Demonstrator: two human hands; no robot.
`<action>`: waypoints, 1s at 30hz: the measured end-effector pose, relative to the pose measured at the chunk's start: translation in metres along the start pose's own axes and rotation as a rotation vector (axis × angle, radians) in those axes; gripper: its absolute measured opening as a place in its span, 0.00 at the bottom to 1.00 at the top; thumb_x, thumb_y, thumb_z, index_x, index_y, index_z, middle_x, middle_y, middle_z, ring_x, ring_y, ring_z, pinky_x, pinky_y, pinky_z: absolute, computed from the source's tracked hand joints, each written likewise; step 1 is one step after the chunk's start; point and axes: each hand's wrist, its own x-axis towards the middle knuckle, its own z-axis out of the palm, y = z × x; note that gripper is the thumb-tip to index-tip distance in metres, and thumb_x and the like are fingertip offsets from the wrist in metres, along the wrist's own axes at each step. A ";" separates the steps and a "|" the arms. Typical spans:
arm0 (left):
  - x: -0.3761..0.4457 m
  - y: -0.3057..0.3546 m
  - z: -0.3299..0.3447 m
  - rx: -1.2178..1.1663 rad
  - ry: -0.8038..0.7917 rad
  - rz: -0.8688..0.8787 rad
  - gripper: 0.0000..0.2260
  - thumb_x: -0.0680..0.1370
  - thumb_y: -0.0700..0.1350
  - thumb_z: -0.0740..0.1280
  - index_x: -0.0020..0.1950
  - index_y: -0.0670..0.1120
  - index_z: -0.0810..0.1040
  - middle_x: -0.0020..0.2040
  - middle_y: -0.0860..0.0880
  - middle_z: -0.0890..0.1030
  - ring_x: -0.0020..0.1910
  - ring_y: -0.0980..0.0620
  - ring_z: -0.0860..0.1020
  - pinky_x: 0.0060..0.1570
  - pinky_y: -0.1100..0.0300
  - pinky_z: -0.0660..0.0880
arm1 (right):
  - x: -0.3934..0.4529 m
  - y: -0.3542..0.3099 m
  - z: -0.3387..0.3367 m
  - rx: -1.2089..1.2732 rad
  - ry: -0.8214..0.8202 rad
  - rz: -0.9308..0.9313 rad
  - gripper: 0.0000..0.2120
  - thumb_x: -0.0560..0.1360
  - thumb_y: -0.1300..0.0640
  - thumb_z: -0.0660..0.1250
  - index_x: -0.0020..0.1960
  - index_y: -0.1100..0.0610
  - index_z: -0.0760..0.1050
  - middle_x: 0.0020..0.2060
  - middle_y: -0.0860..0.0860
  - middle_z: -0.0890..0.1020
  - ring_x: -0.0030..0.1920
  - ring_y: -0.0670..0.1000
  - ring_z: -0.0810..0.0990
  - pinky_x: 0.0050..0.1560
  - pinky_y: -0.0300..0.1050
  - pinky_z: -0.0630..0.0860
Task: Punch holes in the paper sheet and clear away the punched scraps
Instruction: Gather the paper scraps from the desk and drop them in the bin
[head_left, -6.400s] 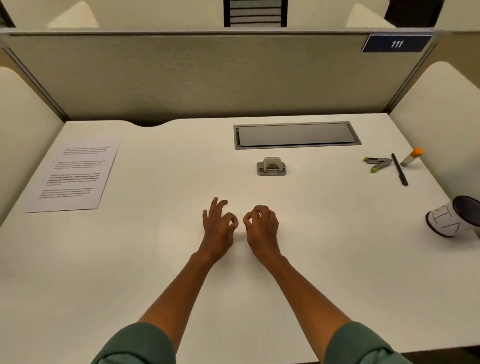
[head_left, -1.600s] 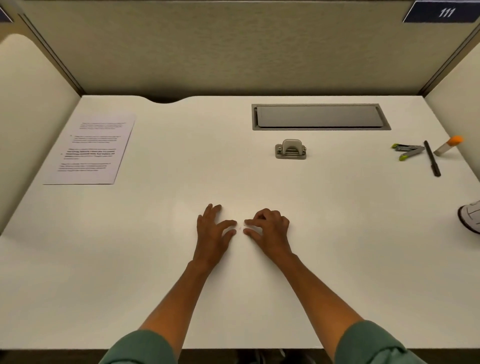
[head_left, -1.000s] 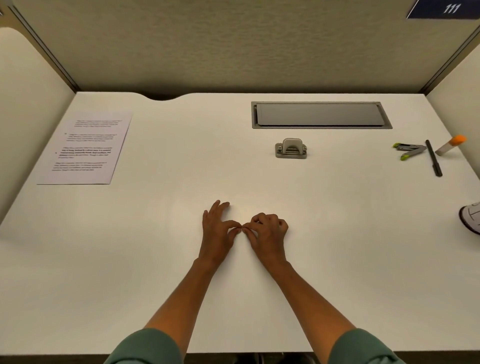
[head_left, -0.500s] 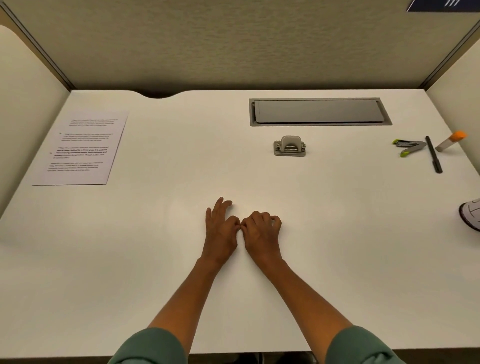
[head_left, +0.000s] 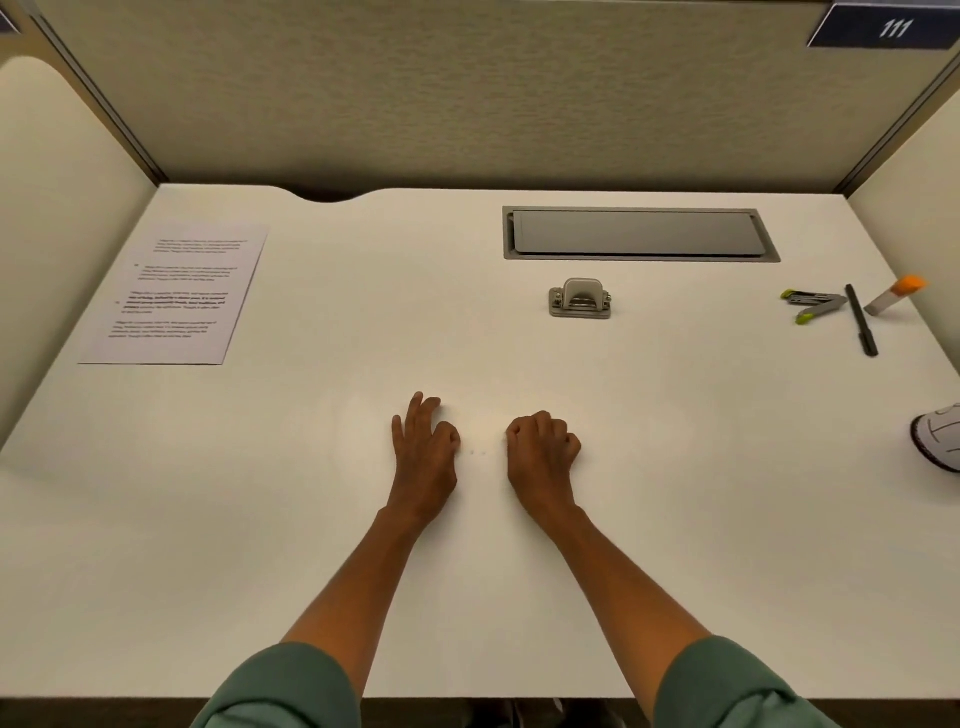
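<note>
The left hand (head_left: 423, 457) and the right hand (head_left: 543, 452) now sit apart on the desk (head_left: 675, 493), where half a second ago their thumbs and forefingers were touching. The left hand has its thumb and forefinger drawn together while the other fingers reach forward; whether a scrap is pinched between them cannot be told. The right hand is curled into a loose fist, knuckles up, and what it may hold inside is hidden. In the gap the hands have opened lie the scraps (head_left: 478, 453), two tiny pale dots on the white surface, touched by neither hand. That suggests the picking-up is partly done at best, since those bits are still to be gathered. Further out, the hole punch (head_left: 580, 299) stands upright beyond the hands, well apart from them, just in front of the grey hatch (head_left: 640, 234) let into the desk. The paper sheet (head_left: 176, 293) lies flat at the far left, well away from both hands and the punch; any holes in it are too small to make out. At the right edge are a pen (head_left: 862, 321), a glue stick (head_left: 894, 295), green-tipped clips (head_left: 813, 305) and part of a cup (head_left: 940, 439) on its side.
</note>
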 end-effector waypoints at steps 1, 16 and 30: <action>0.002 -0.002 -0.002 -0.009 0.016 -0.012 0.08 0.77 0.30 0.58 0.46 0.41 0.73 0.73 0.40 0.65 0.78 0.42 0.50 0.75 0.40 0.45 | 0.002 0.006 -0.003 0.039 -0.009 0.027 0.08 0.80 0.56 0.56 0.49 0.54 0.74 0.47 0.52 0.74 0.50 0.55 0.71 0.53 0.51 0.63; 0.058 0.094 0.004 -0.237 0.070 0.100 0.06 0.79 0.33 0.59 0.49 0.41 0.74 0.70 0.41 0.67 0.77 0.43 0.54 0.73 0.42 0.50 | 0.026 0.060 -0.085 0.428 0.188 0.232 0.08 0.81 0.58 0.55 0.51 0.55 0.73 0.52 0.51 0.74 0.54 0.54 0.69 0.56 0.50 0.63; 0.114 0.318 0.092 -0.395 -0.011 0.398 0.05 0.79 0.34 0.61 0.50 0.42 0.75 0.69 0.41 0.68 0.75 0.41 0.58 0.71 0.45 0.56 | 0.038 0.227 -0.202 0.343 0.458 0.423 0.08 0.81 0.57 0.57 0.53 0.56 0.74 0.52 0.52 0.75 0.54 0.54 0.70 0.55 0.49 0.65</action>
